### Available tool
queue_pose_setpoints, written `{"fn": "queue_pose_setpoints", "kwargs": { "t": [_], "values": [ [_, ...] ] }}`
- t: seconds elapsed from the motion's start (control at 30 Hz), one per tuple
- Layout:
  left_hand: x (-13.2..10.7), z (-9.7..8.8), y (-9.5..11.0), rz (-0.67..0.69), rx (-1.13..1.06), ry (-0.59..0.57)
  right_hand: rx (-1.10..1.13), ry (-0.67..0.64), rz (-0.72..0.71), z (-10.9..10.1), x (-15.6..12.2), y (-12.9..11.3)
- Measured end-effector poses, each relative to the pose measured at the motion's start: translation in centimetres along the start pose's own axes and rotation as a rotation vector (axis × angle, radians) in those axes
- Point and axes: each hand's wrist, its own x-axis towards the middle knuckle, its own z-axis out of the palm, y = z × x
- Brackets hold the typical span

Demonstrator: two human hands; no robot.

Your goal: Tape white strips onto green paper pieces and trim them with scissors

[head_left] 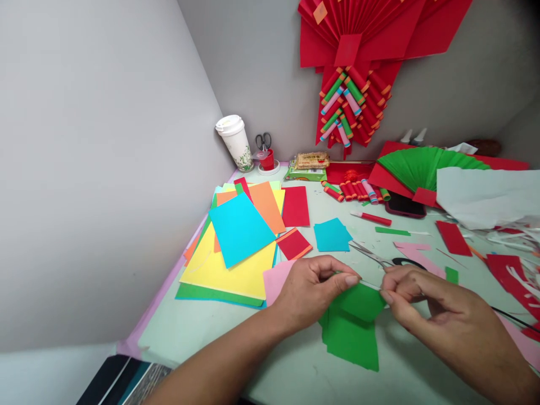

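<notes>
My left hand [314, 289] pinches the upper left corner of a piece of green paper [363, 301]. At its upper right corner, the fingertips of my right hand [426, 304] are closed on the same paper. A thin whitish strip [370, 285] runs along the top edge between my fingers; its kind is too small to tell. More green paper [354, 343] lies on the table below the held piece. Just beyond my right hand are scissors [375, 256] with a black handle, partly hidden by that hand.
Coloured paper sheets [236, 281] are stacked at left, blue squares [331, 235] beside them. A white cup [236, 143] and small red pot [266, 162] stand by the wall. Rolled paper tubes [358, 191], a phone [405, 205], a green fan [430, 163] and scraps [512, 275] lie right.
</notes>
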Motion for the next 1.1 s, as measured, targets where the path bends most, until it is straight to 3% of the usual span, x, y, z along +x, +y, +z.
{"fn": "queue_pose_setpoints", "kwargs": {
  "t": [0.13, 0.3, 0.53, 0.83, 1.1],
  "values": [
    [0.01, -0.6, 0.29, 0.046, 0.087, -0.067, -0.003, -0.001, -0.005, -0.35, 0.15, 0.1],
    [-0.04, -0.54, 0.36, -0.037, -0.016, -0.154, 0.011, -0.031, -0.062, -0.15, 0.04, 0.06],
    [-0.05, -0.03, 0.1, 0.0, 0.185, -0.17, -0.011, -0.055, -0.12, 0.56, -0.21, -0.16],
    [-0.13, 0.09, 0.74, 0.008, 0.15, -0.108, -0.077, -0.07, -0.022, 0.05, -0.53, 0.41],
    [-0.04, -0.33, 0.71, -0.002, 0.054, -0.102, -0.17, -0.086, -0.09, -0.34, -0.2, 0.6]
  ]
}}
